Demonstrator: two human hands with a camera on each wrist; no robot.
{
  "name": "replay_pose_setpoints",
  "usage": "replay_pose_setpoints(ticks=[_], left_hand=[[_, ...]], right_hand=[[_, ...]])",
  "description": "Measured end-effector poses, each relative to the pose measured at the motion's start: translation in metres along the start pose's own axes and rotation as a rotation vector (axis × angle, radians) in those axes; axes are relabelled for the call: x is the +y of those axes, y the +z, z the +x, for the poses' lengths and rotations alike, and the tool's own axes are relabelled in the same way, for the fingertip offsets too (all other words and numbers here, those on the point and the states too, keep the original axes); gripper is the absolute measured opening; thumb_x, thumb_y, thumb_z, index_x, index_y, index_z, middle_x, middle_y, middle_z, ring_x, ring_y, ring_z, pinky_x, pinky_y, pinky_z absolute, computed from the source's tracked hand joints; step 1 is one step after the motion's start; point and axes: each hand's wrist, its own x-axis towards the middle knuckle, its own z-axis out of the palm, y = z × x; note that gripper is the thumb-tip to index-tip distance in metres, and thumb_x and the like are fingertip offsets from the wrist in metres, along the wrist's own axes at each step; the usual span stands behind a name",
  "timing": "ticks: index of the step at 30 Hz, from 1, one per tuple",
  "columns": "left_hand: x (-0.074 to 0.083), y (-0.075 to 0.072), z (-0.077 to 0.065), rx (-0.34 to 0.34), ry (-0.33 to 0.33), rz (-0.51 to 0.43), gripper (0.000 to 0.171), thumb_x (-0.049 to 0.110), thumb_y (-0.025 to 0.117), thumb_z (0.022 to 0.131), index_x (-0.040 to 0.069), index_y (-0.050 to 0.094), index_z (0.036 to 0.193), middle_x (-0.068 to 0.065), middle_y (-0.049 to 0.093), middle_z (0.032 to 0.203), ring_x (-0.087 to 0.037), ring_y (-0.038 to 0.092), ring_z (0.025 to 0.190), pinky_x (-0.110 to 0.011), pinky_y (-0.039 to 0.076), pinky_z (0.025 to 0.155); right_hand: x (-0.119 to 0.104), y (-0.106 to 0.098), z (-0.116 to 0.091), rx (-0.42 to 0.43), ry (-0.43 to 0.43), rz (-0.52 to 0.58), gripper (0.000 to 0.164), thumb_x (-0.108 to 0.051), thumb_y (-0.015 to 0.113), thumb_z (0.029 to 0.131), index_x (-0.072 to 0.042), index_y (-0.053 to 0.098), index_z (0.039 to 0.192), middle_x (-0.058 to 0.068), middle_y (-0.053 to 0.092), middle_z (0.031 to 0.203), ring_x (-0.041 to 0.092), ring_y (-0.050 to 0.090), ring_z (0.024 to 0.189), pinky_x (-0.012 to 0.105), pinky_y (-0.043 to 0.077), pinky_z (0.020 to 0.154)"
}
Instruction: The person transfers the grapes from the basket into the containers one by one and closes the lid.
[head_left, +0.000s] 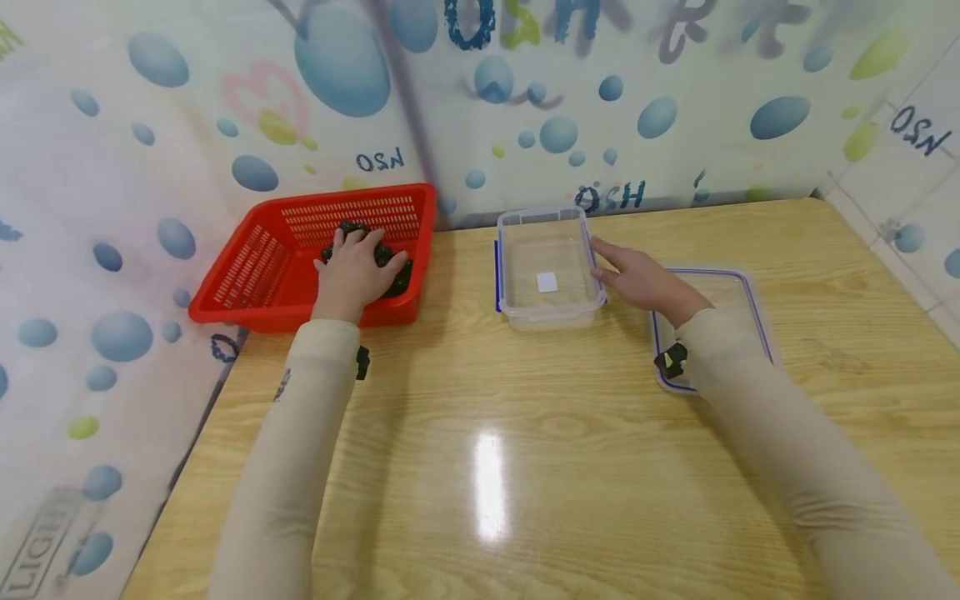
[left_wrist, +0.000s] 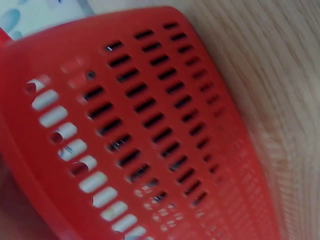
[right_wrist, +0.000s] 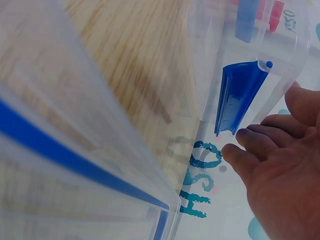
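Note:
In the head view my left hand [head_left: 352, 271] reaches down into a red plastic basket [head_left: 251, 271], its fingers spread over a heap of small dark, glossy things [head_left: 398, 282] whose kind I cannot tell. The palm covers part of the heap. My right hand [head_left: 637, 277] is at the right side of a clear plastic food container [head_left: 525, 279], fingers extended along its wall. In the right wrist view the fingertips [right_wrist: 232, 152] are close to the container's blue clip [right_wrist: 242, 92], which hangs unfastened. A white square label shows in the container, which has no lid on.
A clear lid with a blue seal [head_left: 753, 312] lies on the wooden table [head_left: 480, 467] under my right forearm. Behind the table runs a wall covering [head_left: 555, 100] printed with blue drops. The slotted basket side [left_wrist: 150, 120] fills the left wrist view.

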Motion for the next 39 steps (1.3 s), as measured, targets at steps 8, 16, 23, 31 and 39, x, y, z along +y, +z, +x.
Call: replay_pose_setpoints(ticks=[8, 16, 23, 31, 39], left_hand=[[-0.012, 0.002, 0.003, -0.037, -0.038, -0.002, 0.075, 0.056, 0.052, 0.095, 0.012, 0.035, 0.153, -0.023, 0.025, 0.155, -0.05, 0.015, 0.141, -0.073, 0.024, 0.101], [-0.016, 0.004, 0.009, -0.12, -0.048, -0.004, 0.078, 0.054, 0.061, 0.092, 0.011, 0.035, 0.152, -0.027, 0.027, 0.152, -0.052, 0.027, 0.133, -0.069, 0.032, 0.1], [-0.016, 0.005, 0.017, -0.157, -0.037, -0.065, 0.085, 0.051, 0.066, 0.089, 0.008, 0.029, 0.152, -0.027, 0.029, 0.152, -0.048, 0.031, 0.134, -0.066, 0.029, 0.104], [-0.012, 0.004, 0.023, -0.206, -0.028, -0.068, 0.081, 0.043, 0.066, 0.091, 0.011, 0.026, 0.154, -0.03, 0.018, 0.154, -0.054, 0.023, 0.135, -0.07, 0.028, 0.102], [-0.009, 0.006, 0.029, -0.221, -0.059, -0.095, 0.075, 0.042, 0.063, 0.093, 0.008, 0.027, 0.148, -0.025, 0.024, 0.153, -0.052, 0.025, 0.134, -0.069, 0.029, 0.101]], right_hand=[[0.001, 0.001, 0.001, 0.004, 0.007, -0.002, 0.06, -0.021, 0.04, 0.108, -0.004, 0.011, 0.157, 0.016, 0.008, 0.162, 0.035, 0.009, 0.147, 0.05, 0.011, 0.116], [0.003, 0.004, 0.002, 0.002, 0.007, 0.001, 0.061, -0.022, 0.041, 0.107, -0.005, 0.011, 0.157, 0.015, 0.008, 0.162, 0.034, 0.008, 0.147, 0.05, 0.011, 0.116], [0.004, 0.003, 0.002, 0.017, -0.007, 0.004, 0.06, -0.02, 0.041, 0.107, -0.003, 0.012, 0.157, 0.016, 0.009, 0.162, 0.034, 0.01, 0.147, 0.05, 0.012, 0.116], [0.004, 0.003, 0.001, 0.01, -0.014, 0.025, 0.06, -0.02, 0.041, 0.107, -0.002, 0.011, 0.156, 0.016, 0.008, 0.162, 0.035, 0.009, 0.147, 0.05, 0.011, 0.116], [0.003, 0.006, 0.0, 0.019, 0.002, 0.04, 0.06, -0.022, 0.042, 0.107, -0.004, 0.012, 0.157, 0.014, 0.009, 0.162, 0.034, 0.009, 0.147, 0.049, 0.011, 0.116]])
